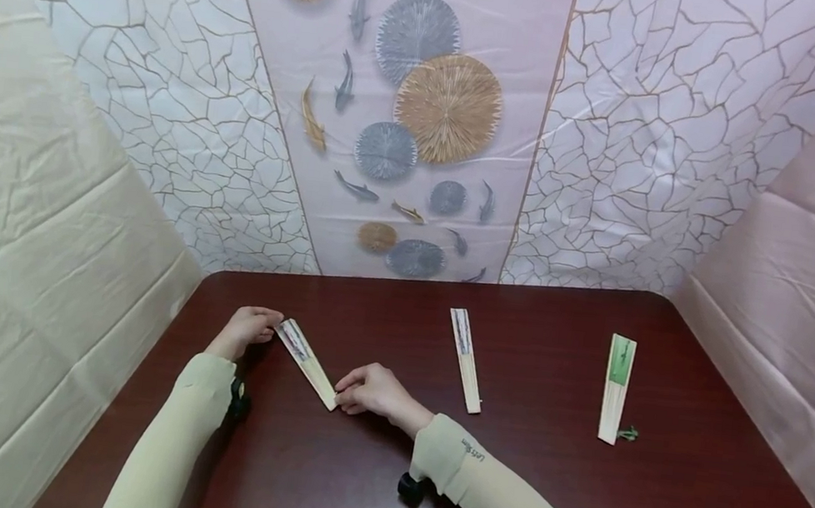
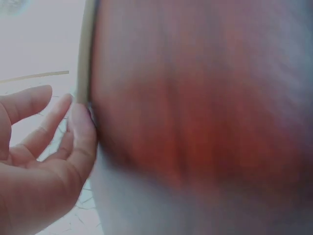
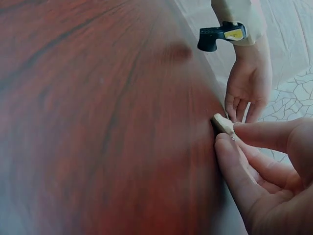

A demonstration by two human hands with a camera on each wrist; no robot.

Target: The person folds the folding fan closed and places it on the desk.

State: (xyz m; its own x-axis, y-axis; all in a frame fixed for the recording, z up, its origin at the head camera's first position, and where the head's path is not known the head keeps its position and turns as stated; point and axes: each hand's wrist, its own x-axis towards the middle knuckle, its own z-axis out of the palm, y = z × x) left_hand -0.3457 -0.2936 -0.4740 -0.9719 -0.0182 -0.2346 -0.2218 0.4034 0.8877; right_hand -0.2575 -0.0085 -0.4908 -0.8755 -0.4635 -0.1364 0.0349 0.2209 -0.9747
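Observation:
A folded fan [image 1: 307, 364] with pale wooden ribs and a patterned leaf lies slanted on the dark red-brown table [image 1: 351, 482]. My right hand [image 1: 377, 390] pinches its narrow rib end between thumb and fingers, seen close up as a pale tip [image 3: 224, 124] in the right wrist view. At the wide leaf end, my left hand [image 1: 246, 329] touches the fan with its fingertips. The left wrist view shows the fan edge-on as a thin strip [image 2: 85, 49], a fingertip against its end and the thumb [image 2: 29, 103] apart from it.
A second folded patterned fan [image 1: 466, 361] lies right of the middle. Farther right is a folded fan with a green leaf [image 1: 617, 387] and a green tassel [image 1: 628, 433]. Patterned cloth [image 1: 418, 163] hangs behind the table, with plain cloth at both sides.

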